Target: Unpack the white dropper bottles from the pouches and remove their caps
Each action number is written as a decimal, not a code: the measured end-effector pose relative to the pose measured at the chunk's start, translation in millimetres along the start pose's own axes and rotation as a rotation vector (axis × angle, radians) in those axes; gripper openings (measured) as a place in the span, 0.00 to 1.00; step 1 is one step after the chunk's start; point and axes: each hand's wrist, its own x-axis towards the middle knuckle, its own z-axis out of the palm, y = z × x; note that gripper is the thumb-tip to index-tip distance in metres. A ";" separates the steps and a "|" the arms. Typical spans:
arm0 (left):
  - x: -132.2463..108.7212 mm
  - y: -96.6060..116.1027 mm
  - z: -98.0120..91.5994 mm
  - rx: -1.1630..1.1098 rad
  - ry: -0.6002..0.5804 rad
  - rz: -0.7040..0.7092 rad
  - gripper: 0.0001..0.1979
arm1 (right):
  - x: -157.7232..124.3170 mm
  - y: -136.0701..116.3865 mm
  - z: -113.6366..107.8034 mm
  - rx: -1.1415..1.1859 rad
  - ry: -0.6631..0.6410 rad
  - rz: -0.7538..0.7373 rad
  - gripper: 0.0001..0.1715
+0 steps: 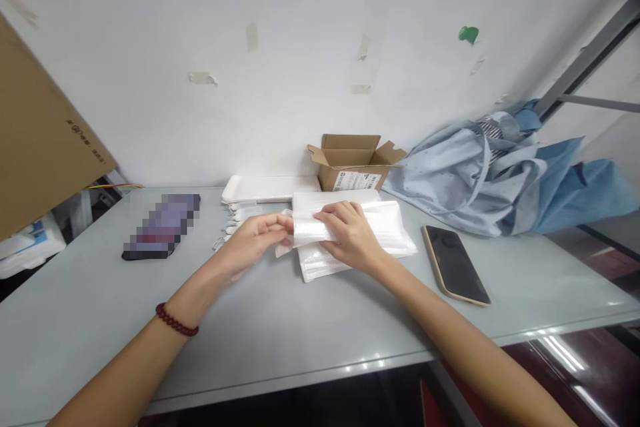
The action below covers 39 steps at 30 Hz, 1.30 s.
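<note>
A white padded bubble mailer (pixel 309 221) lies between my two hands, above more white mailers (pixel 320 263) piled on the table. My left hand (pixel 260 240), with a dark red beaded bracelet at the wrist, pinches the mailer's left end between thumb and fingers. From the right, my right hand (pixel 350 233) grips the mailer's upper side, fingers curled over it and thumb below. Whether anything is inside the mailer cannot be seen. Just left of the mailers sit several small white items with loops (pixel 240 213), partly behind my left hand.
Behind the mailers are a flat white stack (pixel 270 188) and an open cardboard box (pixel 350 177). A phone (pixel 456 263) lies at right, and a pixelated dark device (pixel 163 227) at left. Light blue fabric bags (pixel 460 173) heap at the back right; a large cardboard sheet (pixel 45 133) leans at left.
</note>
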 end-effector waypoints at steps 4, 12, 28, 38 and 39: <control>5.0 -4.7 -9.6 0.180 0.450 0.148 0.15 | 1.1 1.3 -2.8 0.017 -0.015 0.002 0.24; 5.8 -13.2 1.5 -0.016 0.134 -0.166 0.16 | 1.0 -8.8 -5.3 -0.277 0.077 -0.145 0.23; 3.5 -6.5 12.4 -0.366 0.338 -0.041 0.18 | 0.4 -20.5 -1.3 -0.288 0.037 -0.098 0.25; -4.4 3.7 29.0 -0.138 0.173 0.001 0.19 | -1.4 -19.5 2.6 -0.288 0.140 -0.218 0.18; -5.3 3.0 29.2 -0.080 0.192 0.044 0.17 | -1.3 -19.1 2.1 -0.283 0.156 -0.237 0.18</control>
